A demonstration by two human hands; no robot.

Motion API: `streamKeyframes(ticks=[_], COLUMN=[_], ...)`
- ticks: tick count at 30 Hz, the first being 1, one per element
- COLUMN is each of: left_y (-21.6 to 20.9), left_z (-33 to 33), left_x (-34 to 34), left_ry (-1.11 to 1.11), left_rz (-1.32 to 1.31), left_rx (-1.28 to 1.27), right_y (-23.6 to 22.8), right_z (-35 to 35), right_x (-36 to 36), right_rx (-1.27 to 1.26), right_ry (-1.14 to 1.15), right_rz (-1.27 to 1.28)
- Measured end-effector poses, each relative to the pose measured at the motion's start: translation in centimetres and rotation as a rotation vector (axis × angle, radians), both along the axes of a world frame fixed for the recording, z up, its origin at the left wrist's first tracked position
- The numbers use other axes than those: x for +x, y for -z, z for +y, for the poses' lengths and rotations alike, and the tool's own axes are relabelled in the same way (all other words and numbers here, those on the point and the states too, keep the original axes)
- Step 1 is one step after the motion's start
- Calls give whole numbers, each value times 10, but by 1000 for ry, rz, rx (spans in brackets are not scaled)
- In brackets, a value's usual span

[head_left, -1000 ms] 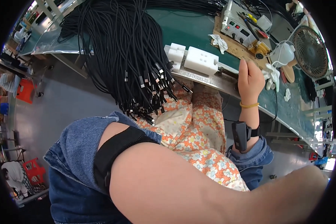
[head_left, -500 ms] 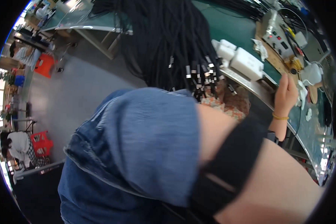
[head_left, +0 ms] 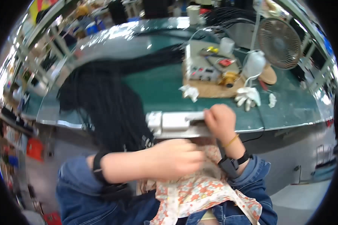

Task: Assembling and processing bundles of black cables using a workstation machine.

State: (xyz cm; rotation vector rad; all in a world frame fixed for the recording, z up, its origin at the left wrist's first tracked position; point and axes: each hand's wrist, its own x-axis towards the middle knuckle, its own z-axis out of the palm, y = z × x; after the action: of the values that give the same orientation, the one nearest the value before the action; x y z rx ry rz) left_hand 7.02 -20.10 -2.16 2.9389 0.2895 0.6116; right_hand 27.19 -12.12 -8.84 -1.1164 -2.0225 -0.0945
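My left hand (head_left: pixel 178 159) is in front of the table edge, above my lap, blurred with its fingers curled in. Whatever it may hold is hidden. At the right end of a white block-shaped fixture (head_left: pixel 175 121), my right hand (head_left: pixel 222 120) is closed, thumb against curled fingers. I cannot make out anything between them. The fixture sits on a metal strip along the table's near edge. Left of it, a thick bundle of black cables (head_left: pixel 105 101) hangs over the edge, with small light-tipped ends (head_left: pixel 147 141) low down near my left forearm.
On the green table (head_left: pixel 161 86) stands a grey control box (head_left: pixel 202 71) on a brown board (head_left: pixel 210 90). White gloves (head_left: pixel 248 96) and crumpled white tissue (head_left: pixel 190 92) lie nearby. A fan (head_left: pixel 279 43) stands at the back right. A patterned apron (head_left: pixel 199 187) covers my lap.
The view has swung from the left side round to face the table. My left arm, which filled the foreground, now reaches across before me. My right hand remains near the fixture's right end.
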Motion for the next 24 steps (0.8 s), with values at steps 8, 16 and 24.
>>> streamKeyframes(ticks=[8,16,24], left_y=[-14,49,51], left_z=[48,90,82], left_x=[-130,-135,-140], left_ry=[-720,-912,-950], left_rz=[-120,55,-10], left_rx=[36,-44,-108], right_y=[-17,-35,-24], right_z=[-2,32,69], right_x=[14,44,40], right_rx=[-115,-978,-1314], right_ry=[-64,-539,-1057], right_rz=[44,27,-8])
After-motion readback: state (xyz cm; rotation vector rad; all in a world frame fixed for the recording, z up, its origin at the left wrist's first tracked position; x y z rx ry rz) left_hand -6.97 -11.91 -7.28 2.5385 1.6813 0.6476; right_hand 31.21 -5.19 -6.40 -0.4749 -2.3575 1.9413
